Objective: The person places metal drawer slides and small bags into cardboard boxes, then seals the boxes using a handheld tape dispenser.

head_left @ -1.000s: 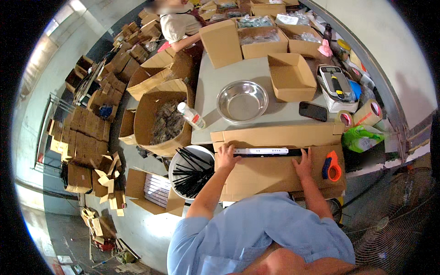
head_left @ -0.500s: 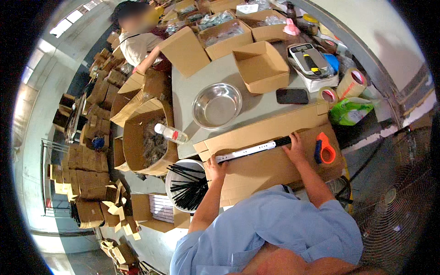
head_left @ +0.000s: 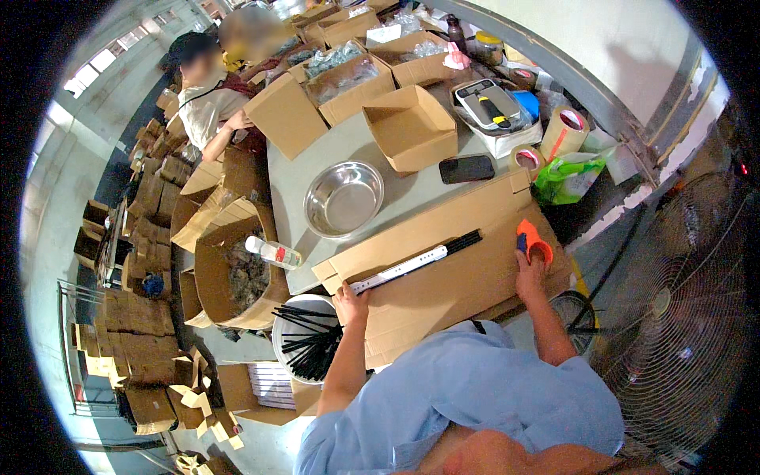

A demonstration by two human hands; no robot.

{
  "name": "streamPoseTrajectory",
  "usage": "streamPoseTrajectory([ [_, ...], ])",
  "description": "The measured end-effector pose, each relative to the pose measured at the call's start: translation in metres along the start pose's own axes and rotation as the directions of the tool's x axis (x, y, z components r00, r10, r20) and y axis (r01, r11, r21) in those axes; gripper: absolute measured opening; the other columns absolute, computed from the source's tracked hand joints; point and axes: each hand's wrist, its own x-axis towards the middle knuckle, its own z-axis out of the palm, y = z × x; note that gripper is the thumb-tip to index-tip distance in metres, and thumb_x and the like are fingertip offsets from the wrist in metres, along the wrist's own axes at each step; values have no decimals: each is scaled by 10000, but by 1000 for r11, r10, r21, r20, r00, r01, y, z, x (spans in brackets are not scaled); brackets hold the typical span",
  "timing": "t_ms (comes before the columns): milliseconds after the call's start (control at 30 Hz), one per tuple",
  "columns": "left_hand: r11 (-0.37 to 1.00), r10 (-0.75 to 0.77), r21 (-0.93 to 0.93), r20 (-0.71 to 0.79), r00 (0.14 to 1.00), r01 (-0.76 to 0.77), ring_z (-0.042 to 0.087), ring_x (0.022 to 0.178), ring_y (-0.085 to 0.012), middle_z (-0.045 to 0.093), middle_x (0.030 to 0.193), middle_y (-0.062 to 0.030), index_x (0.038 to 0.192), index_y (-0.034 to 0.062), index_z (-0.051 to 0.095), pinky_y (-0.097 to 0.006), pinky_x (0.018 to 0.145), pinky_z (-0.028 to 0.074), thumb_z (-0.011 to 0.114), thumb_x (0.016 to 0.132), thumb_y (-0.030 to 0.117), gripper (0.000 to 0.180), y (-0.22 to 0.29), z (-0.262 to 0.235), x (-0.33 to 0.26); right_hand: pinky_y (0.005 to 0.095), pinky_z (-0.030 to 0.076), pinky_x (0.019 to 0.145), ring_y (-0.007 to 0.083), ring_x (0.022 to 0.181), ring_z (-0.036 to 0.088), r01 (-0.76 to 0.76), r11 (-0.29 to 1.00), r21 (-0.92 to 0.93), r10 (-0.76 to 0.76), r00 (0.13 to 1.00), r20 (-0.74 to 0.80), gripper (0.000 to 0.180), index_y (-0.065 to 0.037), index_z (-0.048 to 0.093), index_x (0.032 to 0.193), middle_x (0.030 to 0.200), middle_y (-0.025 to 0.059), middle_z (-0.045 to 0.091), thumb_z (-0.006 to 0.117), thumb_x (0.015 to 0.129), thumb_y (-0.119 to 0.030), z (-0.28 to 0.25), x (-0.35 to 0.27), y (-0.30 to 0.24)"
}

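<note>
A silver metal slide rail (head_left: 408,265) with small holes lies slantwise on a flat cardboard carton (head_left: 451,293). Black rods (head_left: 465,242) show at its right end. My left hand (head_left: 351,305) is closed on the rail's left end, fingers over the tip. At the carton's right side my right hand (head_left: 531,277) grips an orange hand-held tape dispenser (head_left: 538,245), its dark blue part beside my fingers. Left of my left forearm stands a white bucket (head_left: 283,304) of black rods.
Beyond the carton are a steel bowl (head_left: 343,199), a phone (head_left: 467,169), an open box (head_left: 412,131), a scale (head_left: 484,103) and tape rolls (head_left: 564,133). A clear bottle (head_left: 273,252) lies by the table's left edge. A fan (head_left: 665,317) stands at right; a co-worker (head_left: 207,111) is far left.
My right hand has left the rail's right end and moved right onto the orange tape dispenser. My left hand stays at the rail's left end. The whole view has shifted slightly.
</note>
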Motion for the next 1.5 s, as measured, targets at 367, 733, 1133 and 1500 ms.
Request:
streamPoseTrajectory([
  [367, 880, 422, 62, 356, 834, -471, 143, 1337, -459, 136, 1485, -199, 1398, 237, 343, -575, 1063, 207, 816, 576, 435, 969, 31, 17, -97, 609, 177, 1038, 448, 1206, 343, -38, 999, 5, 36, 970, 242, 503, -135, 436, 1296, 1275, 269, 382, 585, 816, -154, -31, 14, -20],
  [733, 780, 380, 173, 632, 675, -602, 181, 1318, -493, 152, 1474, -204, 1401, 293, 286, -577, 980, 384, 868, 509, 330, 1066, 63, -18, -87, 333, 378, 986, 184, 1128, 507, -31, 224, 974, -165, 984, 70, 341, 3, 496, 1181, 1173, 102, 545, 567, 850, -34, -168, 94, -70],
  [1133, 806, 395, -44, 782, 482, -590, 343, 1266, -423, 286, 1399, -229, 1361, 239, 397, -499, 993, 401, 856, 464, 350, 1014, 61, -29, -44, 334, 460, 765, 254, 924, 487, -242, -765, 597, -642, 366, -674, 115, -149, 551, 979, 1049, 90, 522, 482, 954, -238, -428, 46, -175],
  [1500, 797, 364, 119, 688, 628, -593, 220, 1301, -493, 213, 1455, -205, 1391, 229, 307, -575, 982, 386, 886, 438, 236, 1115, 58, -9, -67, 323, 448, 778, 286, 877, 572, 257, 574, 777, -557, 818, 141, 293, 15, 564, 1063, 949, 162, 583, 611, 806, -118, -223, 86, -83],
])
